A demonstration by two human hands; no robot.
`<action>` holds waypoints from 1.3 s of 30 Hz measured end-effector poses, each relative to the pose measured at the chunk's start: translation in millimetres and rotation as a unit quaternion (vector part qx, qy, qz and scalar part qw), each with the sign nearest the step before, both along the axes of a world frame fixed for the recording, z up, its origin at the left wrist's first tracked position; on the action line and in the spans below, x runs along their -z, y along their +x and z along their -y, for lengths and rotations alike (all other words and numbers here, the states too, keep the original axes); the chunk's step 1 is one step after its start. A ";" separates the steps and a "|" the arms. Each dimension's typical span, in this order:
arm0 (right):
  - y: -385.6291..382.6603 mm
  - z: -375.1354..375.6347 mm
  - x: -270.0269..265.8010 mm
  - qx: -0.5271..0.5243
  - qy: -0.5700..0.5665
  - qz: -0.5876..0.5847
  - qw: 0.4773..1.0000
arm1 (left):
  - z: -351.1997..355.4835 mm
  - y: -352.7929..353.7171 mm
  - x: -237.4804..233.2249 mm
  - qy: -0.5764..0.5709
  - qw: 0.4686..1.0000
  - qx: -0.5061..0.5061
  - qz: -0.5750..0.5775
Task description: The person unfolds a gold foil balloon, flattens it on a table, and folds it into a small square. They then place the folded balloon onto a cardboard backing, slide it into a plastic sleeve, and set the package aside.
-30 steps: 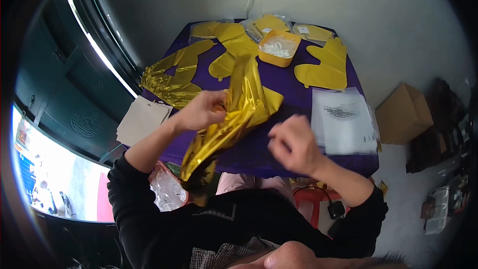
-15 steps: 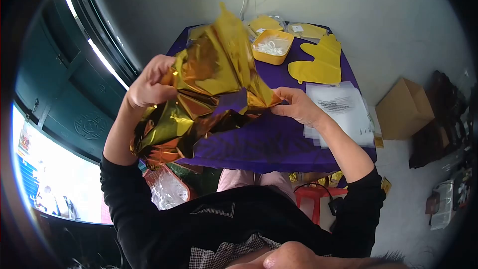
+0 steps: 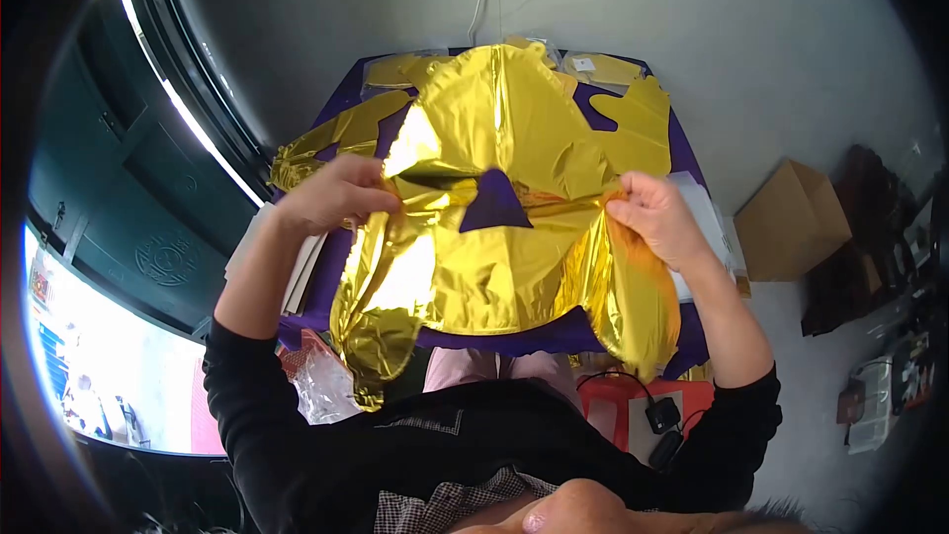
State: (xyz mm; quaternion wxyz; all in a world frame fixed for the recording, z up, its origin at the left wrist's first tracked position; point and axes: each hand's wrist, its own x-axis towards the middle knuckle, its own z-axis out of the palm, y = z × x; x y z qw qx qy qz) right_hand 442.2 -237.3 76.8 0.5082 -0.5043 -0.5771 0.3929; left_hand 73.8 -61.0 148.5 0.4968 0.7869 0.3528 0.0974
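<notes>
My left hand (image 3: 331,196) and right hand (image 3: 657,218) clench the edges of one gold balloon (image 3: 494,267). Two more lie behind: a crumpled foil (image 3: 316,146), a flat foil (image 3: 647,124).

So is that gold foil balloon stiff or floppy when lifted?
Probably floppy: the gold foil balloon sags and creases between the left hand and right hand. Likely light: pinched edges alone hold it up. Glossy film may be slippery.
</notes>
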 end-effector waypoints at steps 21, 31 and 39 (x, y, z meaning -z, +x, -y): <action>-47.7 -97.1 87.2 -0.046 0.094 0.608 0.787 | -81.8 53.2 101.5 0.059 0.960 0.051 -0.269; -50.8 -107.9 79.1 -0.029 0.092 0.595 0.798 | -157.5 57.9 143.9 0.562 0.796 0.046 -0.218; -53.9 -128.6 71.5 -0.022 0.167 0.573 0.802 | -181.3 57.1 152.1 0.575 0.796 0.089 -0.167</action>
